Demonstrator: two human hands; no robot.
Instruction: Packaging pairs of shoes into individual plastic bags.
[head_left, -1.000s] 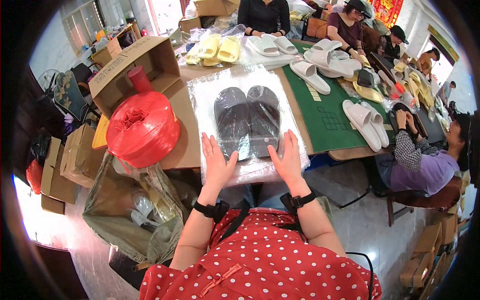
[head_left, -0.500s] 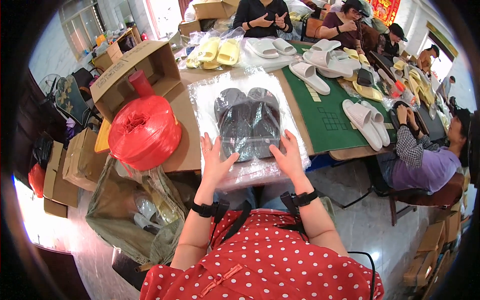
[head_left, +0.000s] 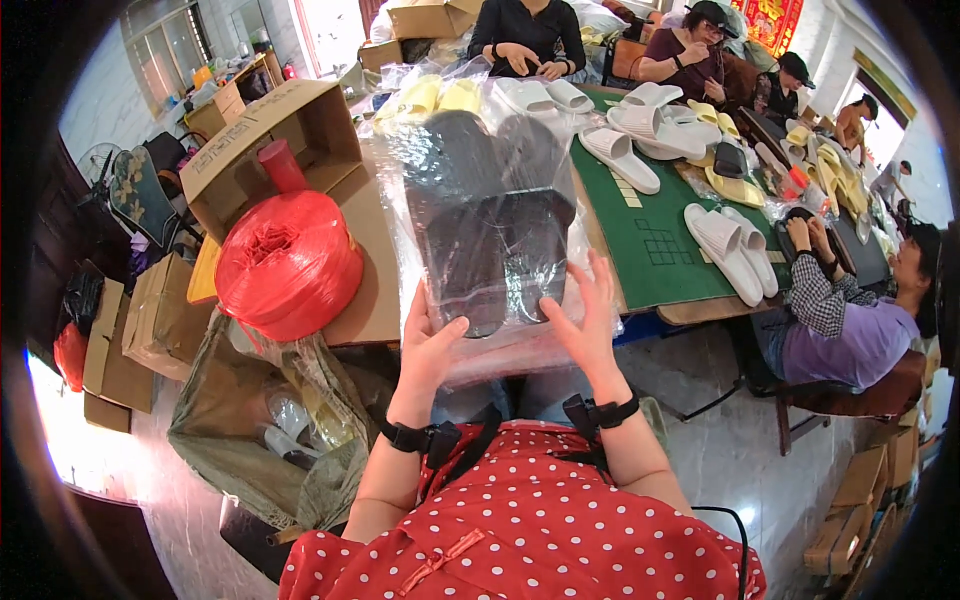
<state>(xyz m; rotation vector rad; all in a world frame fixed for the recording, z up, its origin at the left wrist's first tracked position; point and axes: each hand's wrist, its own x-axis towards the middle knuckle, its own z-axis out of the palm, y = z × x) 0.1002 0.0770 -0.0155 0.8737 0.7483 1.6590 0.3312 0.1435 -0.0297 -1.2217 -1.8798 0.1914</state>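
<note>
A pair of black slippers (head_left: 497, 235) lies side by side in a clear plastic bag, tilted up off the stack of clear bags (head_left: 490, 362) at the table's front edge. My left hand (head_left: 430, 338) grips the bag's lower left, thumb on top at the heel end. At the lower right, my right hand (head_left: 588, 322) has its thumb pressed on the other slipper's heel and its fingers along the side. The fingers under the slippers are partly hidden.
Left of me are a roll of red plastic twine (head_left: 288, 265), an open cardboard box (head_left: 270, 150) and a green woven sack (head_left: 270, 430). White slippers (head_left: 725, 245) rest on the green mat (head_left: 640, 240); yellow ones (head_left: 440, 97) lie farther back. Several people sit around the table.
Both hands have lifted the bagged slippers, whose far end has come up toward me and looks larger. The person across the table has lowered their hands.
</note>
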